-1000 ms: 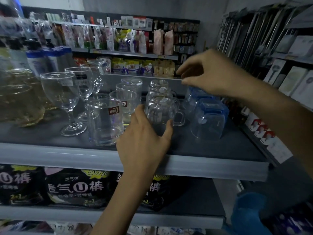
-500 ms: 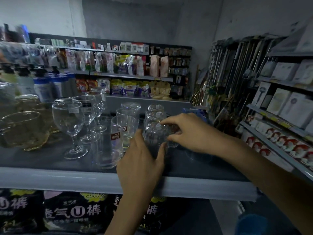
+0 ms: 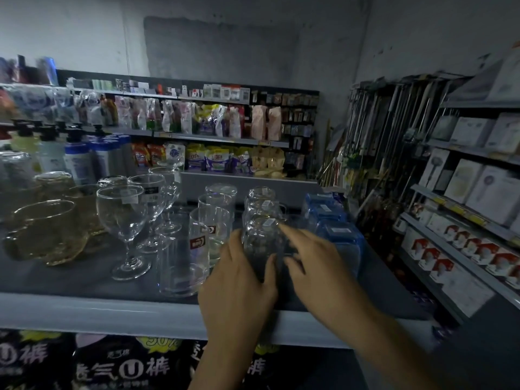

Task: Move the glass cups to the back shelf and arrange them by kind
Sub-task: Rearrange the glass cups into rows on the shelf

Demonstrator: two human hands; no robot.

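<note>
Left grip (image 3: 239, 280) and right grip (image 3: 318, 266) wrap the glass mug (image 3: 261, 237) at 9 and 3 o'clock, on the shelf (image 3: 84, 313) front. It looks slippery and easy to break, so hold its sides firmly.

Bare left hand (image 3: 239, 280): slim fingers, faint knuckle ridges across back, nails too dim to make out. Bare right hand (image 3: 318, 266): broad back, faint tendon lines, fingertips smeared by motion blur. Bare left forearm (image 3: 222, 356): slender, uncovered from wrist down to bottom picture edge. Bare right forearm (image 3: 394, 342): uncovered from wrist to lower right picture edge, looming thicker close to wide-angle lens. Both smooth-surfaced in dim light.
</note>
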